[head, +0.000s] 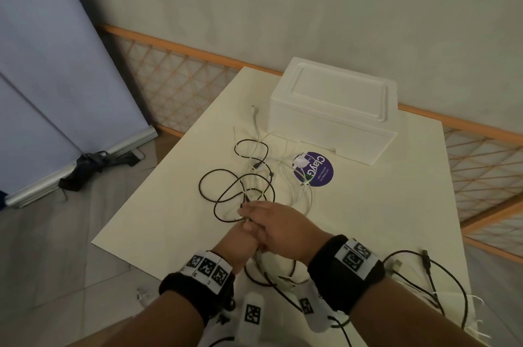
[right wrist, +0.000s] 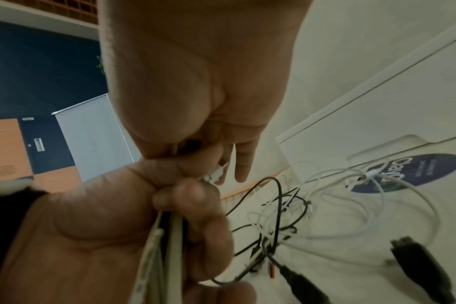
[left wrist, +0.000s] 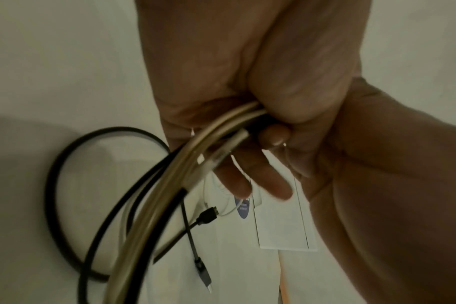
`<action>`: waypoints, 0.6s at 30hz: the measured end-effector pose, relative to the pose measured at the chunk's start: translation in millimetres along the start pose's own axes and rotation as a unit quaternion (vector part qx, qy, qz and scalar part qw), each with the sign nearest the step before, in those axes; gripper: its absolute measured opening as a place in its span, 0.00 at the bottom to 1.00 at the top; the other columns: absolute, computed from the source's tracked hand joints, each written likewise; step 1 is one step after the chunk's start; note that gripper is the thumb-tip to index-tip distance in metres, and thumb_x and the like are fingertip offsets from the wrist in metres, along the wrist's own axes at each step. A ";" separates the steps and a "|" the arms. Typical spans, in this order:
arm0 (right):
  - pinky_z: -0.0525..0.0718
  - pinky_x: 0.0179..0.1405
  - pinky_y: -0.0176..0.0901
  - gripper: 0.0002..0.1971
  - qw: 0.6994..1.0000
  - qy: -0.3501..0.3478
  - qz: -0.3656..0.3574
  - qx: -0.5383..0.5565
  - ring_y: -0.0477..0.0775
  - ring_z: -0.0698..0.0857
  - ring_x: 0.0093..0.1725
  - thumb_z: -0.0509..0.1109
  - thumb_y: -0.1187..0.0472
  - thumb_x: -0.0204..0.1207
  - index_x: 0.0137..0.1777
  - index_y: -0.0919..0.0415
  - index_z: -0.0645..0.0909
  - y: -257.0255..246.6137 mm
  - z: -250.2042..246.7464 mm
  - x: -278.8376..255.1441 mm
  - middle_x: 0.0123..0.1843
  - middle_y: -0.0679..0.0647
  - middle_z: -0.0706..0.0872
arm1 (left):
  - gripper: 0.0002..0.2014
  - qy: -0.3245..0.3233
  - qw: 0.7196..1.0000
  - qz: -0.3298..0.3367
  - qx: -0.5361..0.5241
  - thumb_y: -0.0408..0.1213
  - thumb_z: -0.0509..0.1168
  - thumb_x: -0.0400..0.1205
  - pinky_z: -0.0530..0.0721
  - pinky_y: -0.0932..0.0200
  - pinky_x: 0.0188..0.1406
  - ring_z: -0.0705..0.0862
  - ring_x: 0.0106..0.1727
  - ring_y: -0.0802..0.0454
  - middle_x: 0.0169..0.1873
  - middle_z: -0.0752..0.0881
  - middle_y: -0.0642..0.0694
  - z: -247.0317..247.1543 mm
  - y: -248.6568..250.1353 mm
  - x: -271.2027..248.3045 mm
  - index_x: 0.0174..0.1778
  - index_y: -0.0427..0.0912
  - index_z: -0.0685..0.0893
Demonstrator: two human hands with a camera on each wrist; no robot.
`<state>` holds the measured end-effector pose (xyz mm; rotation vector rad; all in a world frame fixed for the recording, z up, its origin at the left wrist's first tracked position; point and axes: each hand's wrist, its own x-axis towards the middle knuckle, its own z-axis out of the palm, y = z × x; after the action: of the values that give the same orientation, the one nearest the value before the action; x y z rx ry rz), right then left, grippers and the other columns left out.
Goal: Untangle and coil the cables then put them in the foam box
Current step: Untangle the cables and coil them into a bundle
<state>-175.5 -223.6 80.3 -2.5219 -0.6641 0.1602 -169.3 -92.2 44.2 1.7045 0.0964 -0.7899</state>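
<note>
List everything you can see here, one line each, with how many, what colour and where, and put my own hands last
foam box: one, white, lid on, far side of the table
table: one, cream top, under everything
round sticker: one, purple with white lettering, on the table in front of the box
tangled cables: several, black and white, loose heap mid-table; exact count unclear
cable bundle: black and beige strands, gathered in the left hand's grip
black cable: one, near right edge of the table
banner stand: one, pale blue, on the floor at left
left hand: holds the cable bundle
right hand: over the left, pinching a strand
</note>
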 end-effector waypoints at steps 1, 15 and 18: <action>0.71 0.67 0.42 0.17 1.000 0.017 -0.017 -0.001 0.51 0.78 0.64 0.58 0.53 0.85 0.67 0.60 0.79 2.0 4.8 1.7 0.65 0.56 0.82 | 0.16 -0.010 1.000 -0.002 0.009 0.22 0.56 0.85 0.81 0.65 0.31 0.81 0.33 0.58 0.34 0.80 0.50 1.4 -0.9 -1.4 0.39 0.48 0.75; 0.73 0.47 0.40 0.12 0.997 0.016 0.052 0.058 0.50 0.78 0.46 0.63 0.53 0.82 0.50 0.63 0.80 -0.5 27.4 8.9 0.46 0.55 0.82 | 0.07 -0.063 0.996 -0.048 -0.041 0.25 0.63 0.72 0.78 0.52 0.34 0.78 0.25 0.52 0.19 0.79 0.48 0.6 -19.1 -10.3 0.31 0.39 0.78; 0.67 0.58 0.31 0.15 0.996 0.013 0.032 0.077 0.50 0.78 0.59 0.63 0.54 0.83 0.64 0.61 0.79 -12.2 39.1 1.4 0.60 0.55 0.82 | 0.17 -0.032 0.994 -0.083 -0.072 0.21 0.54 0.85 0.84 0.62 0.32 0.82 0.26 0.61 0.19 0.82 0.57 -3.3 -33.3 -7.2 0.37 0.47 0.74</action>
<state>-188.8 -196.0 53.1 -2.3946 -0.5408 0.1934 -188.6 -76.8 20.5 1.5481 0.2476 -0.9365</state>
